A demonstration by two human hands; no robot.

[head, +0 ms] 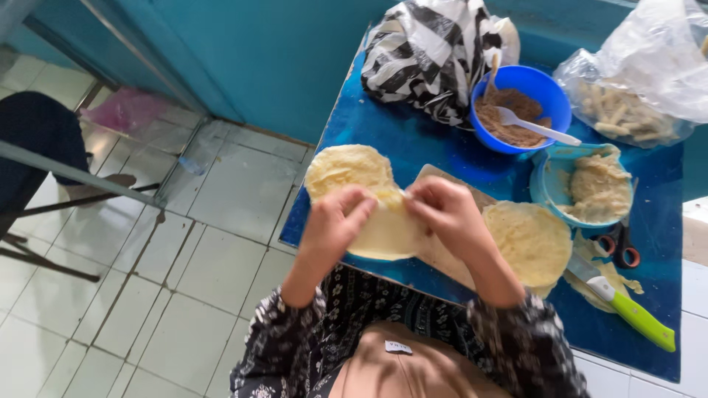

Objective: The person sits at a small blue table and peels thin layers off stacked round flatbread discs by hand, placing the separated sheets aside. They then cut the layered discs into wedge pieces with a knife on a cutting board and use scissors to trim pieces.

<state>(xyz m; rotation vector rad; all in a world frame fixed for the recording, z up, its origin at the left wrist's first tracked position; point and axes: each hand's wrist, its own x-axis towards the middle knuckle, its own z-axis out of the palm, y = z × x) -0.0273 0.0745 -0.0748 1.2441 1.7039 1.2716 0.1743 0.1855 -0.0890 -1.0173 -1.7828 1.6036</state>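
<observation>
Left hand [332, 225]: I see its grip pinching the thin wrapper [361, 195]; right hand [446, 214]: grip pinching it too, at 3 o'clock
Risk: I judge uneven pulling could tear it; filling bowl [553, 96] at 1 o'clock

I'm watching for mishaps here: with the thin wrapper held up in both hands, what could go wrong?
1. The wrapper is pinched between the left hand and right hand; so thin, it may tear.
2. It hangs over the table edge, so a slip could drop it on the floor.
3. The knife lies near the right elbow and could be knocked.
</observation>
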